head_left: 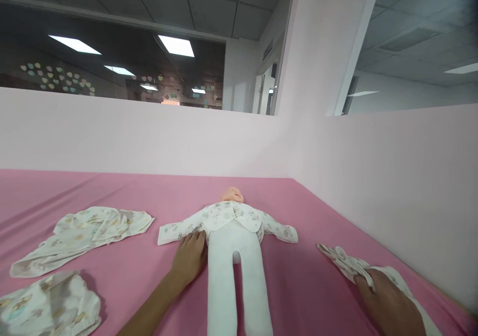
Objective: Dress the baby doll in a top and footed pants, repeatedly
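Note:
A baby doll lies on its back in the middle, wearing a white printed wrap top with its sleeves spread and plain white trousers. My left hand rests against the doll's side at the waist, just under the sleeve. Its fingers are side by side and slightly bent, the tips partly hidden by the top; I see nothing held in them. Off to the right, my right hand is closed on a bunched white printed baby garment with a tie string. Some of that cloth is hidden under the hand.
Two more printed baby garments lie at the left: one spread out, the other crumpled near the lower edge. A pink sheet covers the surface. White low walls with windows above border the back and right side.

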`<state>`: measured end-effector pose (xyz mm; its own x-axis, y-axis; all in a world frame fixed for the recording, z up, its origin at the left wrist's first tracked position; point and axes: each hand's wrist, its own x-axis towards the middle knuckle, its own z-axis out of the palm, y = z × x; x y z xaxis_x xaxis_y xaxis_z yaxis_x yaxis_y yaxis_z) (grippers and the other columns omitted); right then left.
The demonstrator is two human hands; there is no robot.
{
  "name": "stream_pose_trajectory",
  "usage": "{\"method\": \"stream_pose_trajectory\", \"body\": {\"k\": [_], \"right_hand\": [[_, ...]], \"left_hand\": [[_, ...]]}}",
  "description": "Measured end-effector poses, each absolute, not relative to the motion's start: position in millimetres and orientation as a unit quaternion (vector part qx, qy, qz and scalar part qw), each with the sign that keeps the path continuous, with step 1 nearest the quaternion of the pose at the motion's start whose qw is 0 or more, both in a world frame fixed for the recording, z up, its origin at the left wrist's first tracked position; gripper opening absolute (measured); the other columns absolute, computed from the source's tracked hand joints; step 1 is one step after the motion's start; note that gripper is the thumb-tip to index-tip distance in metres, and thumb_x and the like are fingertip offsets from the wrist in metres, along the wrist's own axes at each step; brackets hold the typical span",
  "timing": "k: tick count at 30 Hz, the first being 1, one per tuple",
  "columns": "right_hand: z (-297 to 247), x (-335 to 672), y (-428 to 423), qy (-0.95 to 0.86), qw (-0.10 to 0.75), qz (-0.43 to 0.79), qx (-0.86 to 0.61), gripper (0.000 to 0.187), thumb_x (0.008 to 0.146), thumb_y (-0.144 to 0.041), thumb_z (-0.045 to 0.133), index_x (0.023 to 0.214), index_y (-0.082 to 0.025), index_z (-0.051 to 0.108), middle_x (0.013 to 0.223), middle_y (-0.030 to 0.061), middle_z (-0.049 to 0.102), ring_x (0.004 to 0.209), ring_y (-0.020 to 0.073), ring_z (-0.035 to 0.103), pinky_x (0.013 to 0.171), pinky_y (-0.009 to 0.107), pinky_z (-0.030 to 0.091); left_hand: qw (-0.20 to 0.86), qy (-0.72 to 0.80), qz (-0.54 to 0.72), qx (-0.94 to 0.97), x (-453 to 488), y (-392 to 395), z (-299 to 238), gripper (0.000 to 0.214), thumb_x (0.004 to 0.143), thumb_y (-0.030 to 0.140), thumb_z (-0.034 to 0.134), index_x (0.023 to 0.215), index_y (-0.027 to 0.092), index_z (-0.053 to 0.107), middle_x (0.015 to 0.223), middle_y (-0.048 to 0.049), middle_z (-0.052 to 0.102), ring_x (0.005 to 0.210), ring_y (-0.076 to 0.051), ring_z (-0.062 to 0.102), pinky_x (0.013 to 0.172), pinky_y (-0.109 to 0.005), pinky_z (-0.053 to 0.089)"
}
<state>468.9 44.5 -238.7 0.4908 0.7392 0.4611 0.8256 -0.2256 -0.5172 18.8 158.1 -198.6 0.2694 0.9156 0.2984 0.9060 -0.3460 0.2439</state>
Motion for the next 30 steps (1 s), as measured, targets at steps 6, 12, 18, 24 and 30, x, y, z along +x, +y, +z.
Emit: {"method": "stream_pose_trajectory", "body": {"k": [6,12,18,24,30], "right_hand": [[-182.4,406.6,45.4,-0.411,0.52,0.157,-0.732,0.033,0.081,-0.059,0.044,0.085,-0.03,0.057,0.07,0.0044,0.064,0.064,0.027,0.061,0.056,0.038,0.049],[-113.5,309.1,69.0,-0.516,0.606,0.237,-0.557,0.039,0.083,-0.061,0.049,0.076,-0.023,0.051,0.066,0.0007,0.054,0.059,0.0165,0.05,0.05,0.026,0.042],[-85.3,260.3,84.4,-0.654,0.591,0.195,-0.429,0.029,0.091,-0.049,0.044,0.082,-0.022,0.052,0.072,0.0012,0.055,0.064,0.0155,0.05,0.057,0.026,0.044],[-114.5,312.8,92.8,-0.483,0.648,0.25,-0.533,0.036,0.086,-0.054,0.05,0.072,-0.021,0.047,0.061,-0.0035,0.045,0.053,0.0124,0.043,0.046,0.023,0.035],[-147.3,383.4,100.4,-0.4,0.583,0.251,-0.662,0.054,0.077,-0.059,0.059,0.116,-0.021,0.052,0.114,0.0092,0.061,0.101,0.0277,0.06,0.082,0.04,0.05]], "left_hand": [[0.079,0.534,0.468,0.7,36.7,140.2,-144.4,0.029,0.093,0.028,0.031,0.103,0.021,0.056,0.113,-0.0081,0.058,0.108,-0.024,0.051,0.092,-0.038,0.042],[0.352,0.41,0.382,0.75,102.9,96.7,-66.3,0.057,0.082,0.048,0.06,0.133,0.026,0.047,0.127,-0.0078,0.057,0.105,-0.025,0.057,0.082,-0.032,0.047],[0.407,0.316,0.451,0.729,130.0,104.2,-29.3,0.039,0.088,0.051,0.051,0.113,0.022,0.061,0.097,-0.0033,0.068,0.088,-0.02,0.062,0.075,-0.029,0.048],[0.409,0.36,0.552,0.631,102.6,123.8,-15.9,0.042,0.085,0.053,0.056,0.103,0.016,0.066,0.083,-0.0046,0.068,0.076,-0.02,0.062,0.069,-0.029,0.048],[0.528,0.239,0.603,0.548,85.4,119.7,-1.6,0.033,0.085,0.043,0.061,0.106,0.018,0.065,0.091,-0.0045,0.066,0.079,-0.015,0.06,0.071,-0.025,0.048]]}}
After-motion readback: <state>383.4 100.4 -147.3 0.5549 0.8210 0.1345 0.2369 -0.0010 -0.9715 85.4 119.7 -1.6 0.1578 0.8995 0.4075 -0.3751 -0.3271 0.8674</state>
